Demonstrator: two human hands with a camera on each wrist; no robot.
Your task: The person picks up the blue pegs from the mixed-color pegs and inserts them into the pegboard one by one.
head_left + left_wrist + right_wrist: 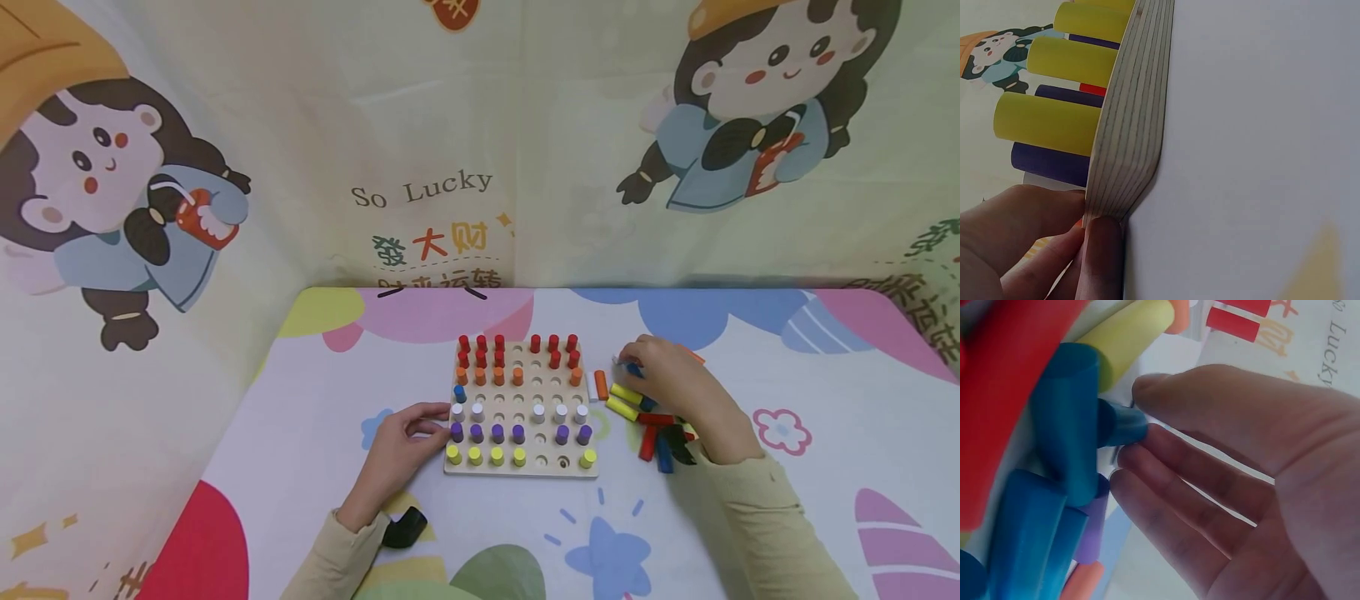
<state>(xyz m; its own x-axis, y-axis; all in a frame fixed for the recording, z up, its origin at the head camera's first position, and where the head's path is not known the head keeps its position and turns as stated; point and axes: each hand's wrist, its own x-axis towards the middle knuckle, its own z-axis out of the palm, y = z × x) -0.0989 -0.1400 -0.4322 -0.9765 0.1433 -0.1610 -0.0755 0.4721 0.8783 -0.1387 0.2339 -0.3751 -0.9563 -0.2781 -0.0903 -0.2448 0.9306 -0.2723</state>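
A wooden pegboard (pixel 528 387) lies on the table with rows of red, orange, blue, white, purple and yellow pegs; some holes are bare. My left hand (pixel 402 442) holds the board's left edge near the front. In the left wrist view, its fingers (pixel 1102 256) meet the board's layered side beside the yellow pegs (pixel 1047 125). Over the loose pegs to the right, my right hand (pixel 667 375) pinches a blue peg (pixel 1129 423) between thumb and fingertips. Other blue pegs (pixel 1066 419) lie close to those fingertips.
Loose red (pixel 647 443), yellow (pixel 622 407) and orange pegs (pixel 601 385) are heaped between the board and the right forearm. A dark strap piece (pixel 405 527) shows at the left wrist. A patterned cloth covers the table (pixel 525 533), and printed fabric (pixel 570 167) hangs behind.
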